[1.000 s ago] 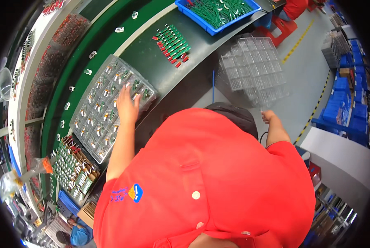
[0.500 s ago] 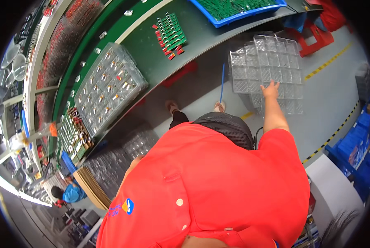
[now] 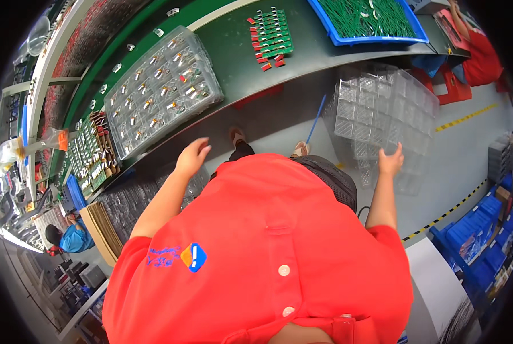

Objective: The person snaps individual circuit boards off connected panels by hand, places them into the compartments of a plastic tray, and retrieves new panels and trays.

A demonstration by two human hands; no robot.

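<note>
My right hand (image 3: pixel 390 162) is at the near side of a stack of clear compartment trays (image 3: pixel 359 106). Its thumb and fingers appear to pinch the edge of the upper clear plastic tray (image 3: pixel 419 106), which lies askew over the others. My left hand (image 3: pixel 194 156) hangs in the air by the bench edge, fingers loosely apart and holding nothing. Nearest to it on the bench is a filled clear compartment tray (image 3: pixel 164 86), with small metal parts and green pieces in its cells.
On the green bench (image 3: pixel 233 57) lie a panel of green circuit boards (image 3: pixel 272 34) and a blue bin (image 3: pixel 376 40) of green strips. More boards (image 3: pixel 93 149) are at left. Cardboard (image 3: pixel 103 229) stands below. A co-worker in red (image 3: pixel 480 57) is far right, another in blue (image 3: pixel 76 236) far left.
My left hand has come up into view beside the bench. My right hand has moved from the tray's surface to its near edge, and the upper tray has turned askew.
</note>
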